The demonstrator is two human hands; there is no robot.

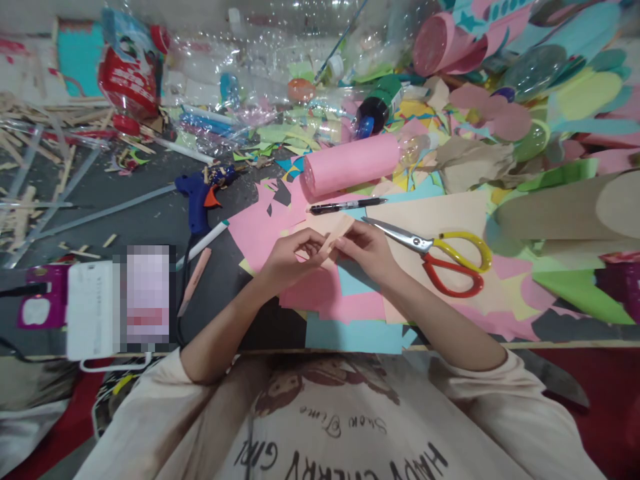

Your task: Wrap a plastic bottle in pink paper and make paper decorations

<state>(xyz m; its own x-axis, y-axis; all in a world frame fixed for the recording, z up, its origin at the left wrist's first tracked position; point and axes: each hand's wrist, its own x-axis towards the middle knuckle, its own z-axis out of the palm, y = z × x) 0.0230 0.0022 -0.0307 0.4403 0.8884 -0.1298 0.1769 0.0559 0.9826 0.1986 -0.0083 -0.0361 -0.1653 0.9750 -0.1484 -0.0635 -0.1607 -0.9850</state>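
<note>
Both my hands meet over a pile of coloured paper sheets [350,307] at the table's middle. My left hand [290,257] and my right hand [367,250] pinch a small piece of peach paper [334,230] between their fingers, folding or creasing it. A black pen [347,205] lies just beyond the paper. Scissors with yellow and red handles [440,257] rest on a beige sheet right of my right hand.
A pink paper roll [353,163] lies behind the pen. A blue glue gun [200,197] sits to the left, with wooden sticks [30,167] further left. Plastic bottles [280,87] and paper scraps crowd the back. A white device [93,310] lies near left.
</note>
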